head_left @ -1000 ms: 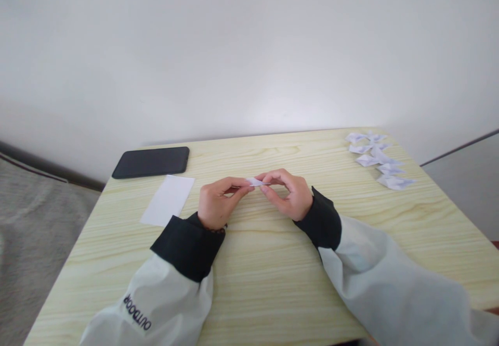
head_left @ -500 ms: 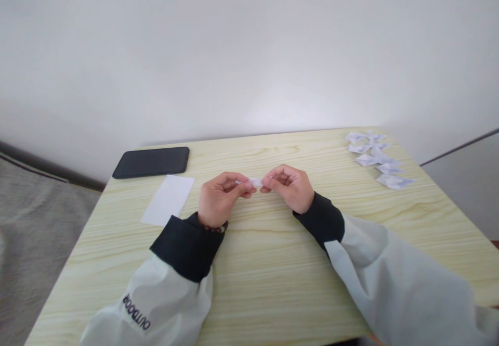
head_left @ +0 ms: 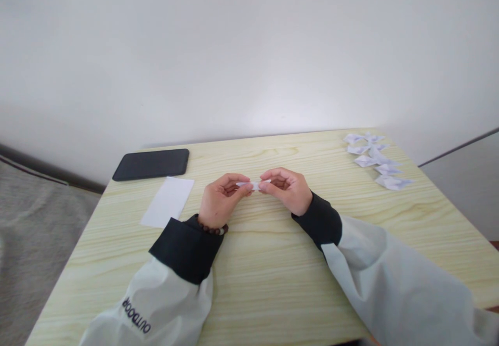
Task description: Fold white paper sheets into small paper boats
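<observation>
Table (head_left: 257, 268): a pale wood-grain top spreads before you, its far edge close to a plain white wall (head_left: 249, 49).
Floor (head_left: 35, 247): grey and soft-looking, it shows beyond the table's left side.
Folded paper (head_left: 255, 186): a small white piece sits between your hands, over the middle of the table toward the far side.
Left hand (head_left: 220, 200): your thumb and fingers pinch the paper's left end; a beaded bracelet (head_left: 212, 229) circles the wrist.
Right hand (head_left: 286, 189): your thumb and fingertips grasp the right end.
Phone (head_left: 151, 164): black, it lies flat at far left.
White sheet (head_left: 167, 202): just nearer than the phone, its near-right corner is hidden by your black left cuff (head_left: 187, 250).
Paper shapes (head_left: 392, 181): folded, pointed and white, they cluster at far right.
</observation>
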A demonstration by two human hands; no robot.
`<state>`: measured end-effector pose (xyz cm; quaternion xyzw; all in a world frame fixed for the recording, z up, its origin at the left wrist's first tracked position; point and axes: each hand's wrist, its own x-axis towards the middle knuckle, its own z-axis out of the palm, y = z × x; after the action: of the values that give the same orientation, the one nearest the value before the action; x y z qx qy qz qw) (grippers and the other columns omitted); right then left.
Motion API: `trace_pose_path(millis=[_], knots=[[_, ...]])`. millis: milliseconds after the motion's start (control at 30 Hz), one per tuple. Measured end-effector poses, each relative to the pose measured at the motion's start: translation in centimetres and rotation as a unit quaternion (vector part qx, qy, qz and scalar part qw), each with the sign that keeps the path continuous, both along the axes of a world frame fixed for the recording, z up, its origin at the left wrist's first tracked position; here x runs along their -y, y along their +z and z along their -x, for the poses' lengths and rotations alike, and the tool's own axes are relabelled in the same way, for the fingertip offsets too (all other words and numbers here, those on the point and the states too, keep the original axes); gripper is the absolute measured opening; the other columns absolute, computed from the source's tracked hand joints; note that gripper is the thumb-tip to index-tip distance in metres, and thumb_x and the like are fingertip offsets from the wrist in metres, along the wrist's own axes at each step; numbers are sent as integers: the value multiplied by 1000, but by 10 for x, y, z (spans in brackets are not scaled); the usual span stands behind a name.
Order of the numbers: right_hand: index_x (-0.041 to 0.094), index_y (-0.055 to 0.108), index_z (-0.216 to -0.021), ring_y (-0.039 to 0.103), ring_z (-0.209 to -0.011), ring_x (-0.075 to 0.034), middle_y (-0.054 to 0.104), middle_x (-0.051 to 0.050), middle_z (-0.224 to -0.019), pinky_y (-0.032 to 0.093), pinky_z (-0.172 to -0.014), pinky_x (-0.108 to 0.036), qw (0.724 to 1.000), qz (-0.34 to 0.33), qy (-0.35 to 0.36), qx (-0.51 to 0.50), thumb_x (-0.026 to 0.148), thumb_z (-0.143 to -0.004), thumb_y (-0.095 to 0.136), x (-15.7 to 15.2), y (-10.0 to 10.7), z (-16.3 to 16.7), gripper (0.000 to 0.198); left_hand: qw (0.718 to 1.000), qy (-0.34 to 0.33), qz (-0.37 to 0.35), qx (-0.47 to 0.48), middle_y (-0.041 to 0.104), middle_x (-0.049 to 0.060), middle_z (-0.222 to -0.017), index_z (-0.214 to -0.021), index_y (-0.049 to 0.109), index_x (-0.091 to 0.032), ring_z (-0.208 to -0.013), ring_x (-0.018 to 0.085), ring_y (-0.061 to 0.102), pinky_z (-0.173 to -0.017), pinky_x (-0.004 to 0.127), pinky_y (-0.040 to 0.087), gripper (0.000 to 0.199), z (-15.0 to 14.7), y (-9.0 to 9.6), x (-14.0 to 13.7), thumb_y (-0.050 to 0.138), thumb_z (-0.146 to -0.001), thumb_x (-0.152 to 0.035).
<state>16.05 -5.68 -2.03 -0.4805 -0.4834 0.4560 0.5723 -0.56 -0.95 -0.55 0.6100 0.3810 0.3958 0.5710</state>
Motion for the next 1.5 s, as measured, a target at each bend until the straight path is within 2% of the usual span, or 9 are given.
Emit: trace_pose_path(millis=[133, 300, 533, 800, 967, 1200, 1267, 1367, 1500], knots=[[18, 60, -87, 67, -69, -13, 70, -4, -79, 56, -68, -26, 995, -56, -3, 77, 28, -69, 70, 2, -3, -1, 23, 999, 4, -42, 2, 69, 3, -74, -81, 62, -13, -69, 13, 65, -68, 24, 54, 25, 2, -3, 0, 75, -65, -29], [18, 59, -87, 67, -76, -13, 70, -4, -85, 56, -73, -27, 977, -126, -5, 174, 24, -74, 64, 3, -2, -1, 15, 997, -33, -67, -5, 69, 5, -81, -77, 60, -14, -79, 15, 66, -74, 26, 54, 19, 1, -3, 2, 73, -68, -26], [19, 61, -86, 67, -74, -14, 71, -4, -84, 54, -71, -26, 952, -133, -36, 273, 24, -78, 62, 7, 6, 1, 10, 992, -34, -117, -34, 68, 4, -77, -74, 57, -15, -77, 14, 65, -76, 26, 52, 17, 1, -2, 3, 70, -72, -25], [18, 66, -84, 67, -68, -14, 71, -3, -78, 54, -67, -25, 983, -58, -15, 173, 30, -76, 64, 4, 6, 2, 15, 997, -20, -71, -38, 69, 4, -78, -79, 65, -15, -68, 13, 63, -64, 24, 52, 23, 2, -3, -1, 73, -67, -32], [18, 68, -81, 67, -70, -15, 71, -3, -77, 54, -70, -27, 983, -61, -33, 168, 32, -75, 66, 5, 6, 1, 15, 995, 2, -87, -45, 70, 4, -77, -78, 68, -15, -68, 14, 63, -64, 24, 52, 24, 2, -1, 0, 75, -65, -34], [17, 68, -82, 66, -62, -14, 71, -3, -73, 56, -61, -27, 998, -13, -26, 60, 41, -73, 67, 3, 5, 1, 26, 999, -27, -3, -35, 71, 6, -72, -86, 68, -13, -63, 17, 67, -64, 28, 56, 33, 4, 1, 0, 71, -69, -40], [17, 67, -81, 66, -60, -14, 71, -3, -70, 57, -61, -28, 999, 1, -33, 22, 43, -71, 68, 2, 4, 1, 29, 998, -30, -30, -42, 72, 7, -77, -89, 68, -13, -63, 16, 67, -65, 28, 57, 32, 5, -1, 0, 68, -72, -40], [16, 66, -78, 65, -55, -13, 70, -2, -66, 57, -57, -27, 999, 22, -41, -6, 44, -67, 71, 0, 3, 1, 31, 986, -40, -139, -84, 71, 7, -88, -89, 68, -16, -74, 16, 67, -67, 26, 57, 24, 7, -1, 0, 65, -76, -36], [16, 64, -77, 63, -53, -12, 69, -2, -65, 56, -54, -26, 999, 36, -29, -21, 44, -66, 72, -2, 1, -1, 32, 939, -78, -313, -121, 68, 8, -101, -89, 70, -19, -92, 17, 64, -76, 26, 55, 16, 9, 3, -1, 66, -76, -28]])
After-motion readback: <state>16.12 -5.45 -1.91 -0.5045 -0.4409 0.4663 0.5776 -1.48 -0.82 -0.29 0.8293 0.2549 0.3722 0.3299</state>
